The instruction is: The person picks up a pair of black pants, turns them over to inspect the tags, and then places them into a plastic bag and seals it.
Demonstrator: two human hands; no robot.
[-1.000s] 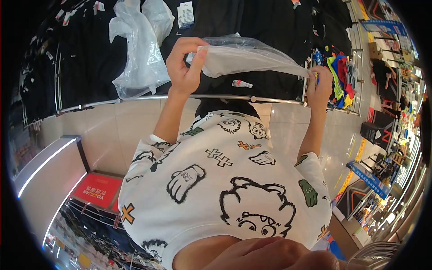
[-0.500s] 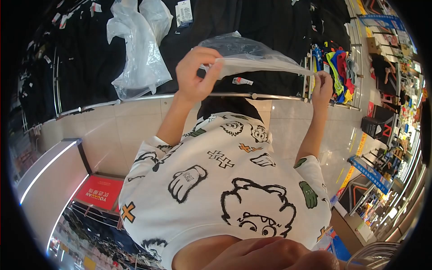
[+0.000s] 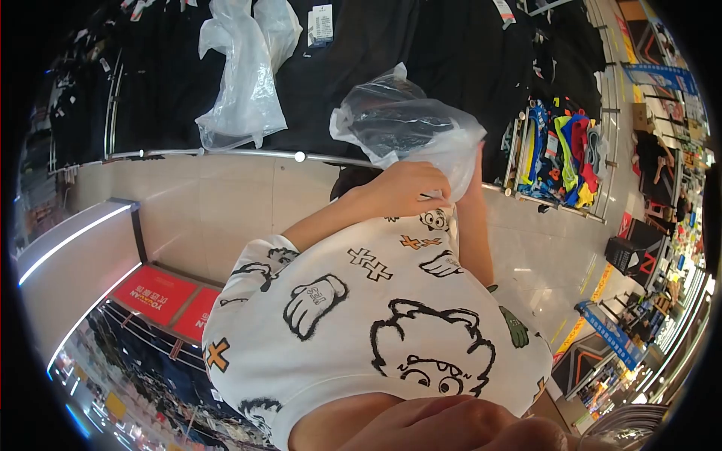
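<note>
Near the upper middle of the frame the left hand [image 3: 402, 189] closes its grip on the lower edge of a clear plastic bag [image 3: 406, 124] (something dark sits inside); the right hand is hidden behind the bag, its grip impossible to tell; a second plastic bag [image 3: 241, 83] hangs at upper left, over a metal rail [image 3: 226, 152].

The clear plastic bag [image 3: 406, 120] shows something dark inside, the shirt [image 3: 376, 316] is white with black cartoon outlines and orange and green accents, the hanging clothes [image 3: 444, 45] are black, and the floor sign [image 3: 154, 295] is red.
</note>
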